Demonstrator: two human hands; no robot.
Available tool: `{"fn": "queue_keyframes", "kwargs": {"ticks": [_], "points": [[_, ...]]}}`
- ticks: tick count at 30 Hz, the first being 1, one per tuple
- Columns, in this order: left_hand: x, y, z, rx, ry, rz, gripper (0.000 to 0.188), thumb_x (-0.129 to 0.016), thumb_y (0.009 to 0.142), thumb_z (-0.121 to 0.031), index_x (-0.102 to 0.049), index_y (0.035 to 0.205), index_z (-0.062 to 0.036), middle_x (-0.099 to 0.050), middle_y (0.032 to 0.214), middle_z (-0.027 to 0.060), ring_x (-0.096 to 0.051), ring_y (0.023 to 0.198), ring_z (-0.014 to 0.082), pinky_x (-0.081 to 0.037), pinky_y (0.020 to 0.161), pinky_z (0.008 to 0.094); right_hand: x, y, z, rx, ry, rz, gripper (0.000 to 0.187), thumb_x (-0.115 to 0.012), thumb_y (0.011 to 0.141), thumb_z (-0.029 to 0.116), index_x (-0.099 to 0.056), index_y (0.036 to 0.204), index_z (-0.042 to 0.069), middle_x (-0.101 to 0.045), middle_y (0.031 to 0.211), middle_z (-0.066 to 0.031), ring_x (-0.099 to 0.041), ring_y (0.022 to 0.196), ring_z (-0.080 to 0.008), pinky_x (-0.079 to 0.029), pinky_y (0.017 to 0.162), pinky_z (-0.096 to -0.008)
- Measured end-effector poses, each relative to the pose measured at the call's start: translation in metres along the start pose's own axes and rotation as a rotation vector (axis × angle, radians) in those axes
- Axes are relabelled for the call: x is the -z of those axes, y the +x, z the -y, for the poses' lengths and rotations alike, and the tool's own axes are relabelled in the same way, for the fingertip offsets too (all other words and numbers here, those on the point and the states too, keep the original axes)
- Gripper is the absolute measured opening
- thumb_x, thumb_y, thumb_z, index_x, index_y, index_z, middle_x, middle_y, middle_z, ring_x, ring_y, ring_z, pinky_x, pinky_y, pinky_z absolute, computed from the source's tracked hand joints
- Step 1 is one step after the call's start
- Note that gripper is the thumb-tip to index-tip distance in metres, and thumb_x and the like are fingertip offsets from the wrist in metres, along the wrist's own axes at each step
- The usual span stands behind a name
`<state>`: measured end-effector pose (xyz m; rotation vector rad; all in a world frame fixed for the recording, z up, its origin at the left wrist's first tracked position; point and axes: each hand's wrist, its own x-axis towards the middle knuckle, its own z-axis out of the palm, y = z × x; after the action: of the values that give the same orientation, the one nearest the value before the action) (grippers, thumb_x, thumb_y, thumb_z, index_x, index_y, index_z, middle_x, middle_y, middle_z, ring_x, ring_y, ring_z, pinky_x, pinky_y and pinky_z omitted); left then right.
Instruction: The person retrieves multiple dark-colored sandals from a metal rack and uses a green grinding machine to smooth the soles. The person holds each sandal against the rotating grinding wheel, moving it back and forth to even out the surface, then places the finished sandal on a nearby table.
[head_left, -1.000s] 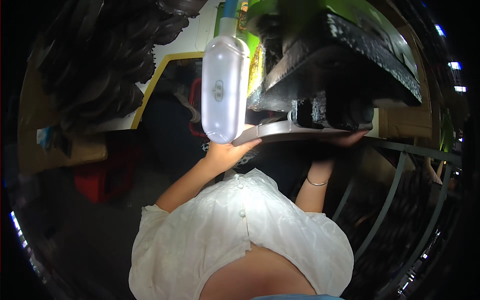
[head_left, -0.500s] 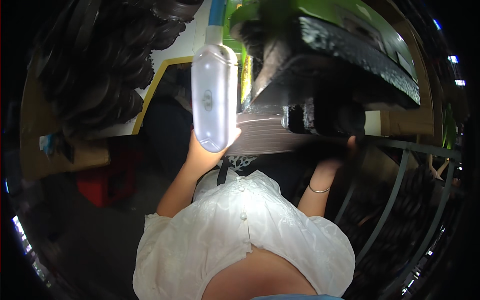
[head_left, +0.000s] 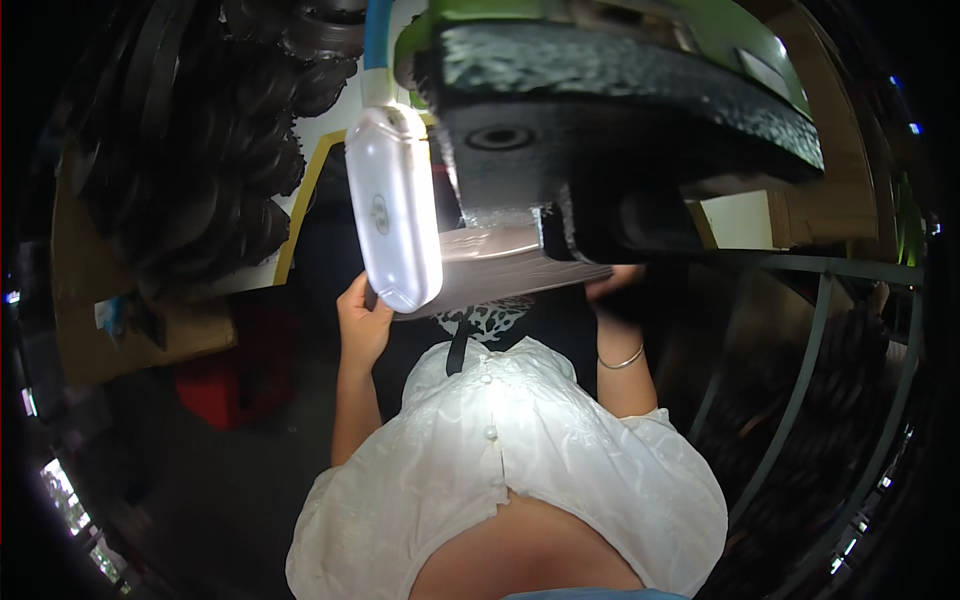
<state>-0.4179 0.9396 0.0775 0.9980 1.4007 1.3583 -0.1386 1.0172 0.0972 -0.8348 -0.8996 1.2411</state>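
Observation:
A dark brown, ribbed, curved piece (head_left: 485,275) lies crosswise in front of my body, under a green and black machine head (head_left: 620,110). My left hand (head_left: 362,325) is closed on its left end, with the thumb along the near edge. At the right end of the piece is my right hand (head_left: 612,285), blurred and partly in shadow, so its fingers cannot be made out. A lit white lamp (head_left: 395,215) on a blue stem hangs in front of the piece's left part and hides some of it. The machine head covers the piece's far side.
Dark moulded pieces (head_left: 220,170) are piled on the left, beside a yellow-edged white table (head_left: 318,165). Below them are a cardboard box (head_left: 190,345) and a red crate (head_left: 225,385). A grey metal rail frame (head_left: 810,360) stands close on my right.
My right hand has moved left, from beside the machine to the piece's right end. My left hand has shifted left and down, out from behind the lamp. The whole view has shifted somewhat.

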Motion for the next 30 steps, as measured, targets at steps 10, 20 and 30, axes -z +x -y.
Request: {"fn": "queue_keyframes", "kwargs": {"ticks": [10, 20, 30], "points": [[0.006, 0.015, 0.065, 0.215, 0.391, 0.259, 0.024, -0.064, 0.084, -0.014, -0.061, 0.103, 0.0014, -0.064, 0.084, 0.0051, -0.058, 0.077, 0.0083, -0.046, 0.071, 0.0215, -0.008, 0.005, 0.035, 0.071, -0.567, 0.090, 0.033, -0.072, 0.075, 0.013, -0.060, 0.102, -0.003, -0.065, 0.088, -0.0081, -0.061, 0.081, -0.0121, -0.049, 0.073, -0.0248], [-0.113, 0.019, -0.034, -0.534, 0.255, 0.408, 0.048, -0.079, 0.064, -0.024, -0.061, 0.102, -0.0023, -0.062, 0.084, 0.0106, -0.059, 0.074, 0.0248, -0.047, 0.070, 0.0341, 0.003, -0.001, 0.038, 0.216, -0.585, 0.464, 0.043, -0.083, 0.063, 0.020, -0.062, 0.094, 0.000, -0.063, 0.080, -0.0061, -0.059, 0.072, -0.0115, -0.047, 0.065, -0.0230], [-0.101, 0.038, -0.078, -0.340, 0.480, 0.330, 0.034, -0.078, 0.068, -0.031, -0.066, 0.081, -0.0027, -0.062, 0.071, 0.0110, -0.060, 0.070, 0.0241, -0.048, 0.065, 0.0331, -0.020, -0.009, 0.007, -0.060, -0.078, 0.347, 0.033, -0.066, 0.082, 0.014, -0.054, 0.106, -0.006, -0.060, 0.094, -0.0061, -0.055, 0.085, -0.0094, -0.045, 0.076, -0.0227]]}}
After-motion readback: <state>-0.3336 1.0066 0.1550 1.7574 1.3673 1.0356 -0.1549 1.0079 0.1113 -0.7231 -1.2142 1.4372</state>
